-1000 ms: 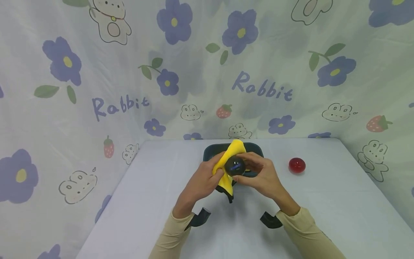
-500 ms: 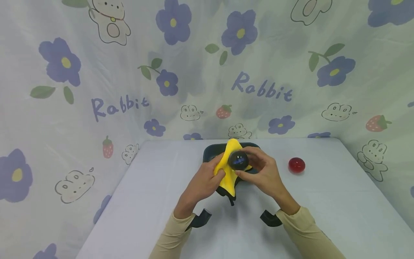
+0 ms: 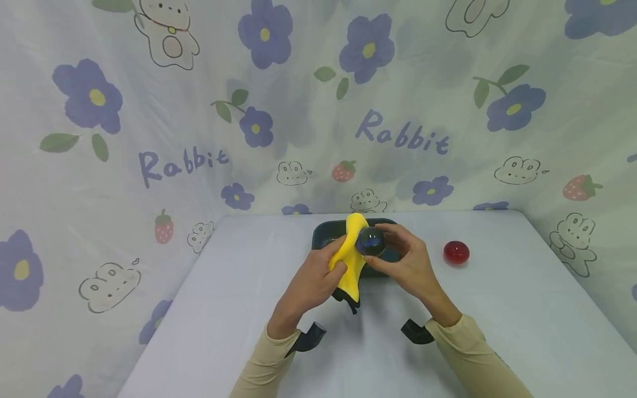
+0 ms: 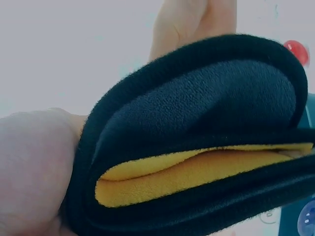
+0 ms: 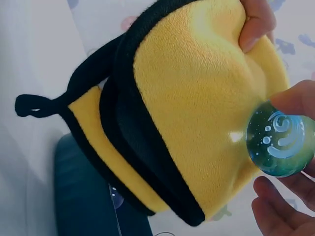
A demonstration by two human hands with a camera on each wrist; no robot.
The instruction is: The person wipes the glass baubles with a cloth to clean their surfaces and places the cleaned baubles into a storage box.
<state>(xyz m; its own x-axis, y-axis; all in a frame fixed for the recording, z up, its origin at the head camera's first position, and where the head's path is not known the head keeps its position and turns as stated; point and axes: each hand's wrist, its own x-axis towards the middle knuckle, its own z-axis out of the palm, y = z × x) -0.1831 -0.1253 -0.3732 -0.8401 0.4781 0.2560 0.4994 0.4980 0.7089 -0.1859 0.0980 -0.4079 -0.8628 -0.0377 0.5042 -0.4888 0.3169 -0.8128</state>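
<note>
Head view: left grip (image 3: 311,276) pinches yellow cloth (image 3: 350,260), right grip (image 3: 405,262) pinches glass ball (image 3: 370,241); red ball (image 3: 456,252) aside.

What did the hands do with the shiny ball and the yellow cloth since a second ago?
Both hands rose a little toward the far side of the table. The right hand carried the glass ball up and away, from about 727,462 to its present spot, along the yellow cloth that the left hand grips. Nothing was let go. The red ball and dark tray stayed put.
</note>
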